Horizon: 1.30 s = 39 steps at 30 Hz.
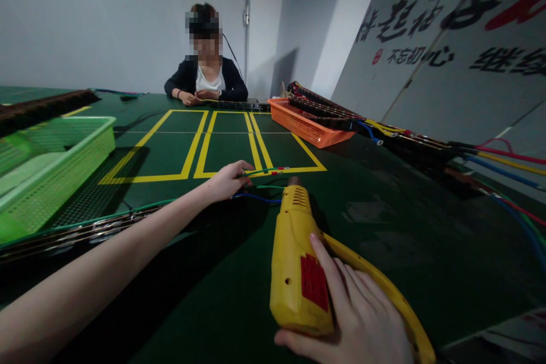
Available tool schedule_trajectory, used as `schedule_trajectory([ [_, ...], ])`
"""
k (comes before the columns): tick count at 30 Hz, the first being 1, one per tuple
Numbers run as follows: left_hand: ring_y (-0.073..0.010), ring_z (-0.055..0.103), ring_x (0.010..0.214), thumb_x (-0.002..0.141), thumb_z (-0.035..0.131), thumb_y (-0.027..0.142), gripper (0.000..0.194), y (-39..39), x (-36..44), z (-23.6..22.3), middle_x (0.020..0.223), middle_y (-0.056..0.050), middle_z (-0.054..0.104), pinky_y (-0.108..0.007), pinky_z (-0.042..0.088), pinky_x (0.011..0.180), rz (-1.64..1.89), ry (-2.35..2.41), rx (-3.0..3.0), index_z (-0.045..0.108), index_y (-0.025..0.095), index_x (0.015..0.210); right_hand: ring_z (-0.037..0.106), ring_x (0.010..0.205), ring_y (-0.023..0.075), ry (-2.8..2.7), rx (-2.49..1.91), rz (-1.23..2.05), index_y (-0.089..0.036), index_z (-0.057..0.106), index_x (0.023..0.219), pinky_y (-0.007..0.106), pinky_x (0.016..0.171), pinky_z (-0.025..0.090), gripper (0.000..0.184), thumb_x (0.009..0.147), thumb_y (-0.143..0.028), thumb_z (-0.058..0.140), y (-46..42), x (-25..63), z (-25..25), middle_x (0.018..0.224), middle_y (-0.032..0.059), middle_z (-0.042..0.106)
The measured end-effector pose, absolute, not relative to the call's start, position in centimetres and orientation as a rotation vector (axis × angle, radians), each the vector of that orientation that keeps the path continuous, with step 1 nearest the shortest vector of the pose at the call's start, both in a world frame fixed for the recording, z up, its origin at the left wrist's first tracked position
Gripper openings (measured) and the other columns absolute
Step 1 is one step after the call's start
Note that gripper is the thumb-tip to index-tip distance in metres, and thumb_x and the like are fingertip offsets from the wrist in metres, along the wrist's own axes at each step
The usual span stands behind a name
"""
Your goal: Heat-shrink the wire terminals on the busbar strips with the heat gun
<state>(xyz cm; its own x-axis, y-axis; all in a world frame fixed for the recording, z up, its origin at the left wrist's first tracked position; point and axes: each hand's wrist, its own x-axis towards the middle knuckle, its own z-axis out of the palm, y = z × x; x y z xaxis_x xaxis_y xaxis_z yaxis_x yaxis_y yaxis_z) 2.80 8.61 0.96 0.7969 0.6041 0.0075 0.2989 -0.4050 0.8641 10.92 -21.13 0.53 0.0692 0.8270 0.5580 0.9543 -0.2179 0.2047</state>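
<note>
The right hand (362,307) was wrapped around a yellow heat gun (298,273) toward 5 o'clock, its nozzle (294,181) aimed at 12, near the wires (264,171) that the left hand (228,182) pinched toward 8. A green basket (85,168) sat at 9, an orange basket (298,124) toward 2.

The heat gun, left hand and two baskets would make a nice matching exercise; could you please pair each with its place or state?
1. Heat gun
2. Left hand
3. Orange basket
4. Green basket

A. Bears black strips
B. At the picture's left edge
C. Held by the right hand
D. Holding thin wires

Pairs: 1-C, 2-D, 3-A, 4-B
</note>
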Motion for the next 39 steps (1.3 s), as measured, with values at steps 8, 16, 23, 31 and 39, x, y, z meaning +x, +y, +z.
schedule_trajectory([
  [8,-0.0181,0.062,0.082,0.069,0.062,0.017,0.033,8.2,2.8,1.6,0.084,-0.003,0.068,-0.031,0.045,0.08,0.367,0.677,1.72,0.057,0.015,0.101,0.064,0.08,0.0201,-1.902,-1.997,-0.796,-0.004,0.033,0.14,0.032,0.075,0.045,0.075,0.094,-0.057,0.007,-20.3,7.7,-0.1,0.093,0.0109,0.067],
  [16,-0.0142,0.061,0.075,0.069,0.062,0.012,0.026,7.7,2.3,2.1,0.076,-0.001,0.066,-0.029,0.044,0.078,0.402,0.663,1.596,0.058,0.014,0.095,0.061,0.083,0.0187,-1.923,-2.014,-0.825,-0.008,0.028,0.144,0.033,0.079,0.04,0.054,0.096,-0.023,0.009,-20.3,6.8,-0.9,0.093,0.0094,0.065],
  [23,-0.0157,0.062,0.077,0.067,0.068,0.018,0.03,7.9,2.0,2.0,0.078,-0.001,0.067,-0.029,0.043,0.075,0.399,0.601,1.597,0.058,0.015,0.096,0.064,0.078,0.0205,-1.887,-1.977,-0.686,-0.005,0.034,0.138,0.032,0.071,0.047,0.1,0.076,-0.083,0.024,-20.7,9.1,0.4,0.09,0.0082,0.067],
  [31,-0.0154,0.063,0.077,0.073,0.062,0.015,0.025,8.1,2.0,1.9,0.078,-0.002,0.068,-0.028,0.044,0.073,0.382,0.633,1.579,0.057,0.016,0.098,0.064,0.086,0.0228,-1.829,-2.129,-0.775,-0.006,0.029,0.141,0.032,0.073,0.049,0.114,0.063,-0.088,0.044,-22.0,12.1,0.5,0.106,0.0113,0.065],
  [39,-0.016,0.064,0.08,0.068,0.067,0.016,0.028,8.4,2.1,1.5,0.079,-0.001,0.067,-0.029,0.046,0.077,0.39,0.608,1.566,0.059,0.016,0.095,0.065,0.085,0.0238,-1.806,-2.133,-0.84,-0.006,0.027,0.143,0.033,0.072,0.049,0.114,0.064,-0.087,0.043,-22.1,12.1,0.3,0.103,0.0121,0.066],
])
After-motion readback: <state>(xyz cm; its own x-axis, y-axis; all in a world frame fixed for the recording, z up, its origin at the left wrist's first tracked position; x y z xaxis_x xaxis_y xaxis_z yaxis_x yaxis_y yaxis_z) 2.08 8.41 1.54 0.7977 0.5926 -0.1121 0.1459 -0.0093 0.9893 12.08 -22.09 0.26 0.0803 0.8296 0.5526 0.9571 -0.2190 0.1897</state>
